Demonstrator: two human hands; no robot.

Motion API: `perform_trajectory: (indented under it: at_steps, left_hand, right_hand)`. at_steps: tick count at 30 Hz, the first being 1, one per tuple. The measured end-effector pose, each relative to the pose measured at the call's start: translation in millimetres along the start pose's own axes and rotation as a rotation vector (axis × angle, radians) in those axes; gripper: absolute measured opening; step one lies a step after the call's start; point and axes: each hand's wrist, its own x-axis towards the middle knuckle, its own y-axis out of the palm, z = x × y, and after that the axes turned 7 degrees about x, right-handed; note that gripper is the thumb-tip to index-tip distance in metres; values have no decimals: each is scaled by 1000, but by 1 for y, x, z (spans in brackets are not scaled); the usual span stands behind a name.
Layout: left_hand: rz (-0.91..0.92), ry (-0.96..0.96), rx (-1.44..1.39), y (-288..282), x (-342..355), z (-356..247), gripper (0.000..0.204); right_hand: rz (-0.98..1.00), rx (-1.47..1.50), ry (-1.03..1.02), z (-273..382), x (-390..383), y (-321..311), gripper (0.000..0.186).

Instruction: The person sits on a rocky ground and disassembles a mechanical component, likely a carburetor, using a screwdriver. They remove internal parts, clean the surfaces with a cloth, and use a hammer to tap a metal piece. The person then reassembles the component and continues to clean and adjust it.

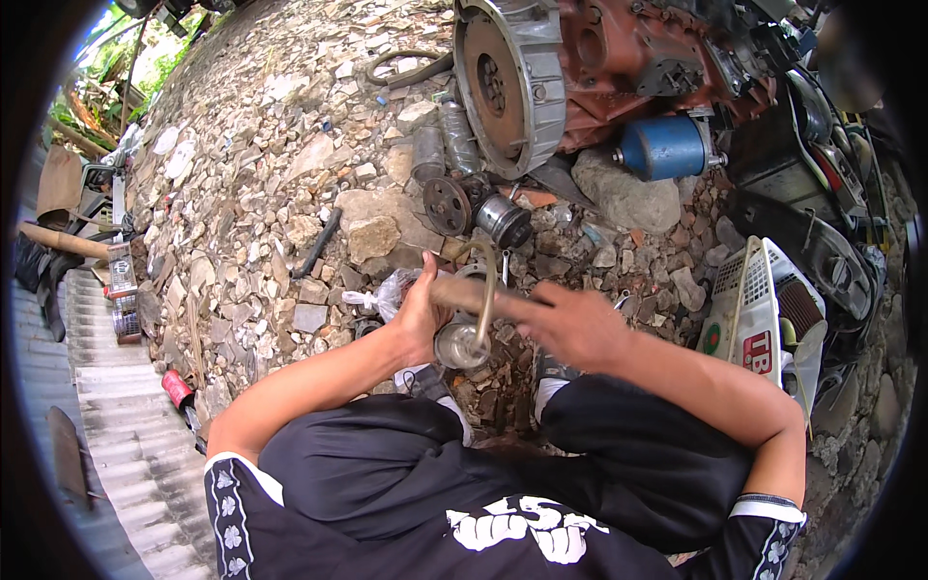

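Note:
My left hand [418, 314] is in front of me, thumb pointing up, closed at a small clear container [456, 348] with a bent yellowish hose [492, 280]. The hose rises from the container and curves over at the top. From the right, my right hand [580, 331] reaches toward the hose with its fingers bent together. A blurred brown shape [466, 294] spans between the two hands behind the hose; I cannot tell what it is. Below my left hand, a clear plastic bag [391, 293] lies on the stones.
A red-brown engine block [623, 43] with a grey round housing [541, 87] stands ahead. Near it are a blue canister [662, 149], a rusty pulley [449, 205] and a metal cylinder [505, 222]. A white crate [735, 300] stands at right; corrugated sheets [121, 416] lie at left.

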Motion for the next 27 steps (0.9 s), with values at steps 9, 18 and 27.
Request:
perform_trajectory:
  at_steps: [9, 18, 27]
  left_hand:
    - [-4, -179, -151, 23, -1, -4, 116]
    - [-67, -101, -142, 41, 2, -16, 105]
    - [-17, -127, -111, 37, 1, -10, 111]
  right_hand:
    - [27, 53, 106, -24, -15, -3, 60]
    - [-44, 254, 143, -32, -18, 0, 63]
    - [-27, 170, 63, -29, -15, -2, 61]
